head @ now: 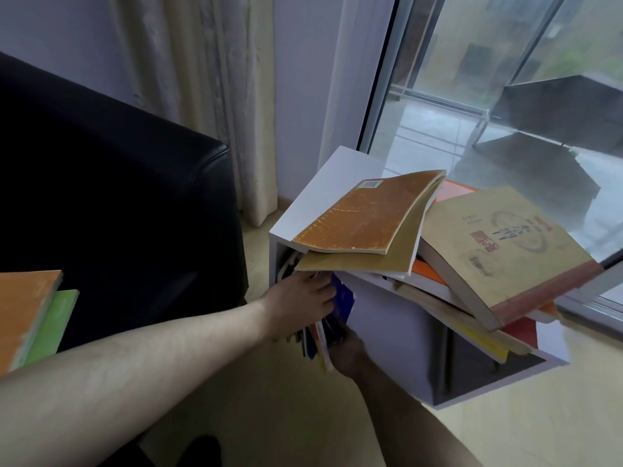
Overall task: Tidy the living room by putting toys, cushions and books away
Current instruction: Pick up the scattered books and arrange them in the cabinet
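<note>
Beside the glass door we face a white shelf unit [305,193] piled with loose books [502,246]. Our left hand [303,306] and right hand [347,352] both grip upright books [322,345] at its open front compartment.

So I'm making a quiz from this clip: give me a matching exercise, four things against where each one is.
Things:
1. orange-brown book
2. tan book with red band
3. upright books
4. green book

Places:
A. far left, under an orange cover
B. between both hands at the cabinet opening
C. top of the cabinet pile, left side
D. overhanging the pile's right side

Pairs: 1-C, 2-D, 3-B, 4-A
</note>
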Demonstrator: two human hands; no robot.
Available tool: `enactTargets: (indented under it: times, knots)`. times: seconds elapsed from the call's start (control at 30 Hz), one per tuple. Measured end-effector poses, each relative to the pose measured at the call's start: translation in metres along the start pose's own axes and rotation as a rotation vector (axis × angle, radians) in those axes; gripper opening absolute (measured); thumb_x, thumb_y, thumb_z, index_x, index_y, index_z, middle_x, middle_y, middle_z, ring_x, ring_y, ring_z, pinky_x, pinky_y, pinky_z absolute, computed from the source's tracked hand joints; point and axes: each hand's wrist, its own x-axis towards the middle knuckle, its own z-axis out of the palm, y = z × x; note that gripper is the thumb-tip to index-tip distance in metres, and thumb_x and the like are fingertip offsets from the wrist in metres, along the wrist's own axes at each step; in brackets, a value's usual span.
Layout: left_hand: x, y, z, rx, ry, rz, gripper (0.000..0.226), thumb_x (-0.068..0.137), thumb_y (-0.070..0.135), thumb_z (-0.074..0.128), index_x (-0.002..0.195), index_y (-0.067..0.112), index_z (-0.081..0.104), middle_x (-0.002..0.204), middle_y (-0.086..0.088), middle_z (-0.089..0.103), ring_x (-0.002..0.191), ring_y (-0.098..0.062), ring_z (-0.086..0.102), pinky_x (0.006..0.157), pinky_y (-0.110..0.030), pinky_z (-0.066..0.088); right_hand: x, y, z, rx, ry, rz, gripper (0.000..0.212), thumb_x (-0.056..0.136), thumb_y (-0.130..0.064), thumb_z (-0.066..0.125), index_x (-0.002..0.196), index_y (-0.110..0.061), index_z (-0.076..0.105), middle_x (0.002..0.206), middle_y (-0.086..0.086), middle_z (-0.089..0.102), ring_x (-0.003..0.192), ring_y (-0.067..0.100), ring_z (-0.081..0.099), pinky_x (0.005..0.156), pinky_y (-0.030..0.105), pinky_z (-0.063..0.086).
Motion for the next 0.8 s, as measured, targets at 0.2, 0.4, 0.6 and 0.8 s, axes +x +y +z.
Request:
enactTargets:
  times: [0.2,0.4,0.6,0.8]
  knots:
    - [0.012,0.008,-0.004,0.060,-0.057,-0.021,0.048,0.091,0.008,0.070,0.137,0.009,0.055,0.145,-0.013,0.054,0.138,-0.035,0.046,0.121,-0.050,0.029,-0.011,0.017,0.002,-0.526,-0.294,0.228,0.104,0.084,-0.019,0.078,0.161,-0.024,0.010,0.145,0.010,0.049,0.123,0.026,0.057,0.091,0.030,0.053]
    - [0.010,0.006,-0.001,0.008,-0.052,-0.026,0.050,0.088,0.006,0.072,0.136,0.009,0.056,0.144,-0.013,0.054,0.138,-0.035,0.044,0.121,-0.049,0.031,-0.012,0.026,0.006,-0.755,-0.124,0.074,0.072,0.095,-0.045,0.065,0.153,-0.023,0.029,0.125,0.004,0.060,0.101,0.016,0.061,0.078,0.026,0.050]
    - [0.010,0.006,0.002,-0.073,0.012,-0.012,0.039,0.087,0.010,0.077,0.124,0.015,0.064,0.135,-0.008,0.061,0.130,-0.031,0.053,0.116,-0.046,0.040,-0.009,0.019,0.009,-0.805,0.049,0.074,0.036,0.101,-0.034,0.057,0.133,-0.018,0.053,0.098,-0.004,0.052,0.082,0.010,0.050,0.069,0.023,0.042]
    - [0.007,0.000,0.010,-0.192,0.050,-0.019,0.048,0.081,0.008,0.080,0.125,0.016,0.062,0.137,-0.010,0.058,0.130,-0.033,0.050,0.113,-0.047,0.043,0.008,0.019,0.007,-0.722,0.102,0.071,0.029,0.100,-0.032,0.058,0.127,-0.021,0.061,0.108,0.000,0.068,0.085,0.012,0.062,0.076,0.026,0.054]
